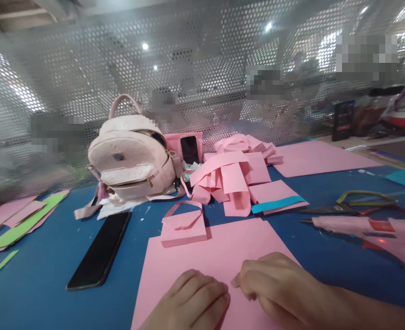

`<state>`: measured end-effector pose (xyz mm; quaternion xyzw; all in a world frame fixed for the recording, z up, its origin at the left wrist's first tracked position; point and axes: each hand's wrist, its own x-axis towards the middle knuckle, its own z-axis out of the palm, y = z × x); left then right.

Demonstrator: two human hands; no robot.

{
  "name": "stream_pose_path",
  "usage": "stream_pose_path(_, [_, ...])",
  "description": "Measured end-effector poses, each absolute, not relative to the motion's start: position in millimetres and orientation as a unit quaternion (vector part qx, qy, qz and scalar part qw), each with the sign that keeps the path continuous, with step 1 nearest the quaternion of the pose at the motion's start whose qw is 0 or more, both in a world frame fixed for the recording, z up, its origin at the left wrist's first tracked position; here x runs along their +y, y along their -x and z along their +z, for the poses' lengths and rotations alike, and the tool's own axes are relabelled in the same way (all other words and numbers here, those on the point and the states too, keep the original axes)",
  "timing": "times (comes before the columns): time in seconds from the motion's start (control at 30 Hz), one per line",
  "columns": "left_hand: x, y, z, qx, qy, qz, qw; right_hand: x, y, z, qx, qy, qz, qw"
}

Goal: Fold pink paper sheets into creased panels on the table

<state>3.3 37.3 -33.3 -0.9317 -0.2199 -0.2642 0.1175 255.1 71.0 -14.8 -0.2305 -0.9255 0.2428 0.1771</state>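
Note:
A large pink paper sheet (188, 254) lies on the blue table in front of me. My left hand (192, 300) rests over its near part, fingers curled and pressed together. Just to the right, my right hand (274, 286) is bent closed over the same sheet, fingertips pointing towards the left hand. A narrow gap of paper shows between the two. Whatever is under the fingers, if anything, is hidden. On the sheet's far left corner sits a small pink paper bag (183, 231) with a strip handle.
A black phone (99, 252) lies left, before a pale backpack (134, 156). Cut pink pieces (230, 178) are heaped behind the sheet. A pink glue gun (363, 227) with a lit red light and scissors (353, 206) lie right. A perforated screen (205, 82) stands behind.

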Motion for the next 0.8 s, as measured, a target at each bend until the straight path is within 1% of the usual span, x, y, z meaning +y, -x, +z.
stream_pose_path(0.1, [38.5, -1.5, -33.9, -0.217, 0.935, -0.257, 0.113, 71.4, -256.1, -15.9, -0.924, 0.221, 0.24, 0.197])
stream_pose_path(0.23, [38.8, 1.5, -36.9, -0.213, 0.937, -0.248, 0.122, 72.5, -256.1, -16.5, -0.924, 0.236, 0.238, 0.186])
stream_pose_path(0.37, [38.3, 0.9, -39.1, -0.219, 0.934, -0.256, 0.122, 72.5, -255.8, -14.7, -0.92, 0.231, 0.234, 0.211])
stream_pose_path(0.47, [38.6, -1.1, -40.1, -0.221, 0.931, -0.261, 0.125, 72.5, -256.1, -13.3, -0.922, 0.244, 0.238, 0.185])
stream_pose_path(0.63, [39.5, -1.2, -40.8, -0.224, 0.927, -0.273, 0.129, 73.9, -256.3, -15.2, -0.924, 0.231, 0.231, 0.198])
stream_pose_path(0.8, [39.1, 0.4, -36.8, -0.215, 0.935, -0.253, 0.122, 74.0, -255.6, -13.6, -0.928, 0.253, 0.219, 0.166])
